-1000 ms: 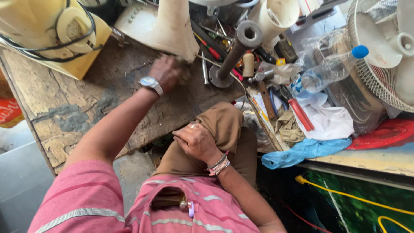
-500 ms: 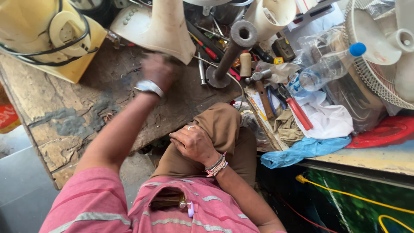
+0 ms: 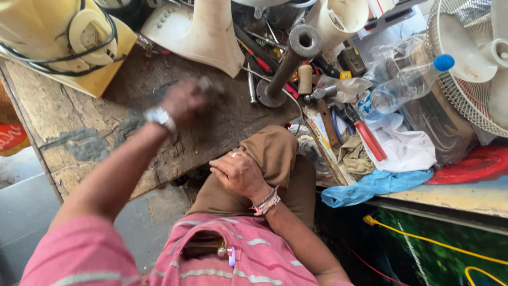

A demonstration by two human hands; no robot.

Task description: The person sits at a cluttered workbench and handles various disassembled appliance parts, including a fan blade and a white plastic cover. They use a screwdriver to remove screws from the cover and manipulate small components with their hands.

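Small grey object in the left hand is too blurred to name; it sticks out from the top of the fist, toward the back of the bench, and its long axis cannot be told. The hand is closed around it and is above the middle of the wooden workbench, which is the largest thing, worn and stained, with a grey patch at the front. A wristwatch with a pale face sits on the left wrist.

At the right edge stands a white fan with a wire guard. At the far left of the bench rests a yellow appliance housing with a black cable around it. Just behind the left hand stands a cream fan base. To the right of the hand a grey metal pipe rises from a round flange on the bench, with its open end toward the camera. Near the fan lies a clear plastic bottle with a blue cap, tilted, cap pointing up and right. Below it lies a white cloth, and a blue cloth hangs at the bench edge.

The right hand rests on the brown trouser knee, fingers loosely bent and holding nothing, with a ring on one finger and bracelets on the wrist.
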